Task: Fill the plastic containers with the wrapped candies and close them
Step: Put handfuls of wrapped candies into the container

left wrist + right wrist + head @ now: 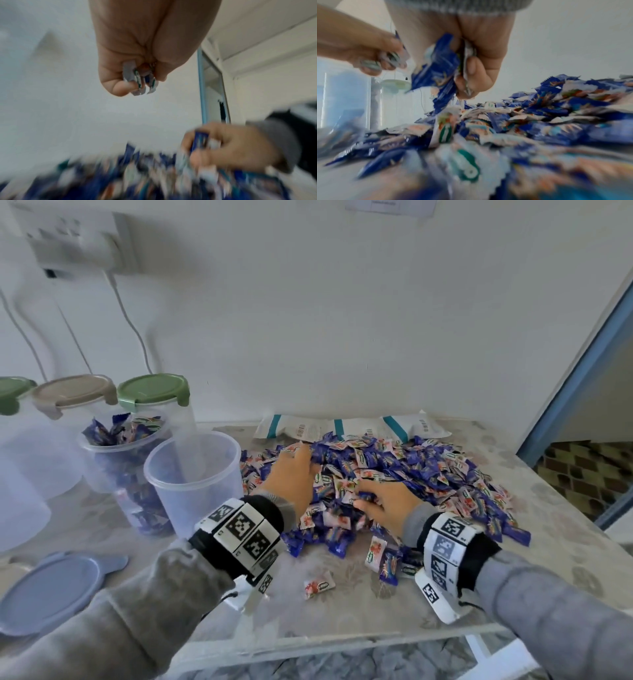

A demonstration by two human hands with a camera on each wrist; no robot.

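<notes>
Both hands in the candy pile, each clenched on a small grab of wrapped candies.

Left hand point(294, 474) grips a few wrappers, ends poking out of the fist; right hand point(383, 505) holds several blue ones. Candy pile point(411, 474) sits mid-surface point(342, 604). Open container point(195, 477), nothing visible inside, stands just left of the pile; a candy-filled container point(120, 453), lid off, is behind it. Blue lid point(48, 590) lies at near left.
</notes>
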